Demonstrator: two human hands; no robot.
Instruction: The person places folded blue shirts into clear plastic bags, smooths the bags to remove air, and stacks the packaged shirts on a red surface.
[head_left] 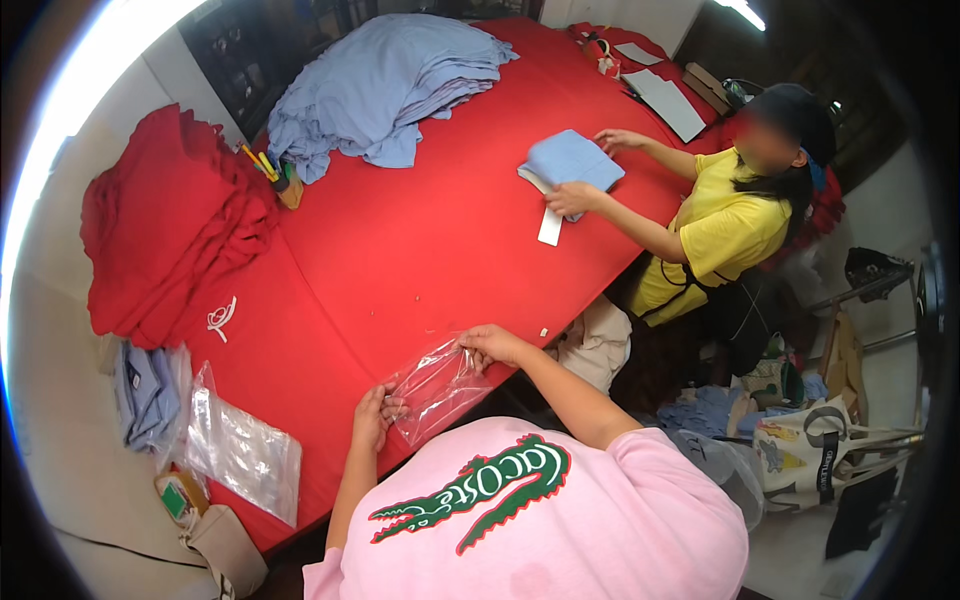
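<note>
Head view: desk stretches beyond bag
Near edge: beside bag
Left hand: pinching bag's left side
Right hand: pinching upper corner

Seeing plain bright red all over the surface, then a slightly darker red on the cloth heap. Got lt blue on the big garment pile, same-ish blue on the folded garment, w/ white on the card. Looks see-thru w/ whitish glare on the plastic bag, similar silvery-clear on the bag stack. Rocking pale pink on the near shirt, w/ a green croc print, red outline + white lettering. Spotted bright yellow on the far tee, blk on the cap. Also got off-white w/ a multicolor print on the tote, yellow on the pens.
</note>
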